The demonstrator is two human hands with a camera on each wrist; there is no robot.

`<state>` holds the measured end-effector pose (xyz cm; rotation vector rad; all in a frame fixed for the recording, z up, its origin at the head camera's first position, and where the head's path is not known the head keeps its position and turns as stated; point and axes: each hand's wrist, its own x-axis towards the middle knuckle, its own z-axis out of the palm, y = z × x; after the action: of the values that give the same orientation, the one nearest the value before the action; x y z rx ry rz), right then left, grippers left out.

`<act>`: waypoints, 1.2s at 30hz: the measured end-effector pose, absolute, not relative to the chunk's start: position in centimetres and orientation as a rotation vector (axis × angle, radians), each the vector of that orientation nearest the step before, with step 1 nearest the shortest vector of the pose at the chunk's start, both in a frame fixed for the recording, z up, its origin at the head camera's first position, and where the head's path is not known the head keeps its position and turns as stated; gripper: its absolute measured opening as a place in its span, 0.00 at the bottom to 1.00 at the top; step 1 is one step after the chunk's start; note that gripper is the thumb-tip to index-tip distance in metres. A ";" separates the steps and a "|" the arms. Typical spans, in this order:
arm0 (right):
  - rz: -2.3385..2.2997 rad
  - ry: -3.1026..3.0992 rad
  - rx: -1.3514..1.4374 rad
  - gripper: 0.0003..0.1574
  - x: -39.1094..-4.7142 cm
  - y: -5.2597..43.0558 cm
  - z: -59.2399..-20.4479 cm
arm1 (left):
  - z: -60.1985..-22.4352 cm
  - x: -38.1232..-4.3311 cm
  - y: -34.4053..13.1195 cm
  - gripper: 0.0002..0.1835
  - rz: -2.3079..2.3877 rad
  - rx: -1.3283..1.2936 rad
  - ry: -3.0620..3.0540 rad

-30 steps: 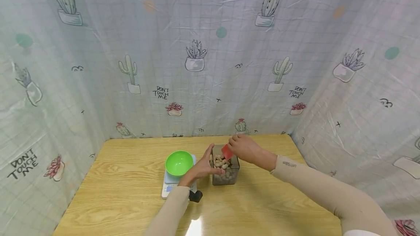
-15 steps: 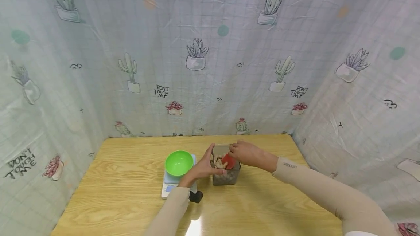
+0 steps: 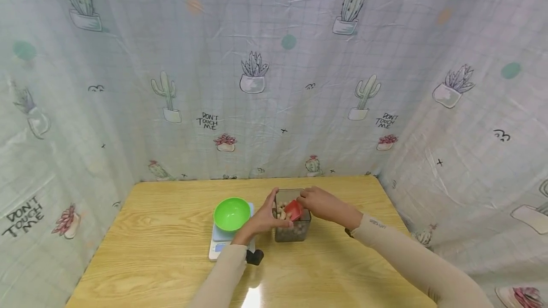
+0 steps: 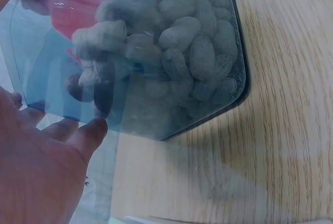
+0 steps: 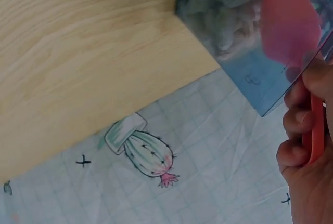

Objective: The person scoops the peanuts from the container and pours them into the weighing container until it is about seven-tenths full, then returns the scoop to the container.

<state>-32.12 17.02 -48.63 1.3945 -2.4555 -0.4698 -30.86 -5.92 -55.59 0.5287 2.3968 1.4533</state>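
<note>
A clear grey-tinted box (image 3: pixel 291 235) of unshelled peanuts (image 4: pixel 179 34) stands on the table. My left hand (image 3: pixel 264 217) holds it at the left side, with the thumb across the front and the fingers spread along the wall. My right hand (image 3: pixel 324 204), at the box's right rim, grips the handle of a red scoop (image 3: pixel 293 210). The scoop's head is inside the box among the peanuts. In the right wrist view the fingers (image 5: pixel 294 154) curl round the red handle, and the scoop's head shows through the clear wall.
Left of the box, a green bowl (image 3: pixel 232 214) sits on a white kitchen scale (image 3: pixel 217 247), partly behind my left forearm. A black piece (image 3: pixel 255 257) shows by my left wrist. A cactus-print curtain (image 3: pixel 274 84) hangs behind the wooden table (image 3: pixel 162 236).
My right hand has lowered the scoop deeper into the peanuts and tilted it so its hollow shows. My left hand has stayed on the box.
</note>
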 end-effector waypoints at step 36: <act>-0.278 -2.537 1.309 0.08 -32.3 15.7 -49.4 | -55.4 -30.3 -5.3 0.62 1.474 0.482 2.373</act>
<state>-32.30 15.73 -49.41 1.3091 -2.5373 -0.2783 -30.35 -5.29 -55.44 0.4820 2.3734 1.4745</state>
